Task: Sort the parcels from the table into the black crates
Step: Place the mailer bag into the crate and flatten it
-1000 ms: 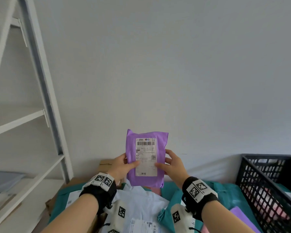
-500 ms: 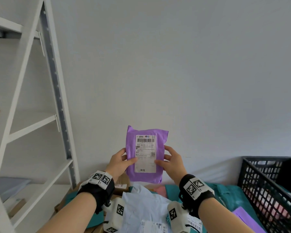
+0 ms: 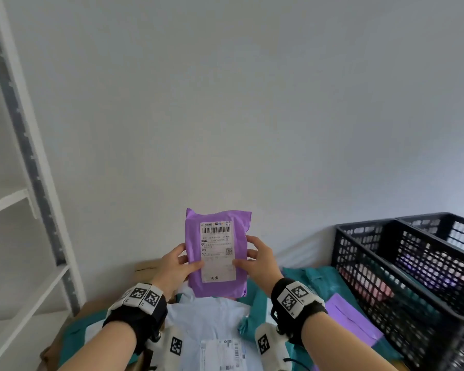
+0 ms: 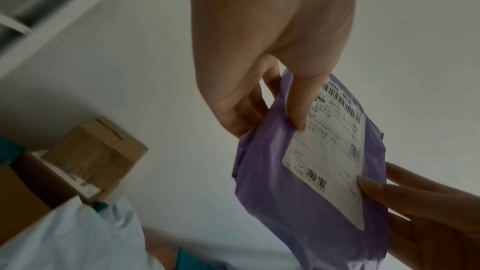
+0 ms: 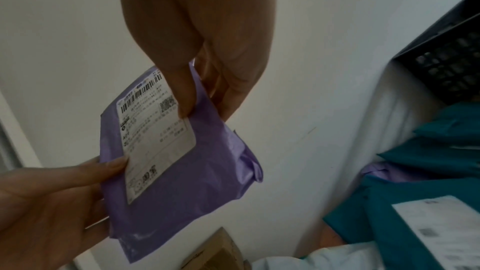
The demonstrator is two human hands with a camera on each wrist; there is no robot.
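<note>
Parcel: a purple parcel (image 3: 217, 253) is held upright in the air before the wall, label facing the person, above the pile on the table at 6 o'clock.
Left hand: the left hand (image 3: 173, 266) grips the parcel's left edge, thumb on the front by the label, fingers curled behind.
Right hand: the right hand (image 3: 260, 261) grips the right edge the same way, thumb on the white label (image 3: 218, 251).
Crates: two black crates (image 3: 402, 271) stand at 3 o'clock, side by side, with pink and purple parcels showing through the near one's mesh.
Head view only: both wrists with their marker bands, the white shelf frame (image 3: 24, 156) at 9 o'clock, and a pale blue parcel (image 3: 209, 319) under the hands.
Left wrist view only: a brown cardboard box (image 4: 96, 157) against the wall at 8 o'clock, and the left thumb tip pressing the label's upper left part.
Right wrist view only: teal parcels (image 5: 426, 171) at 4 o'clock below a crate corner, one bearing a white label.
Since earlier: the parcel and both grips are as they were half a second ago; the view has swung right, so both crates now show and less of the shelf.
</note>
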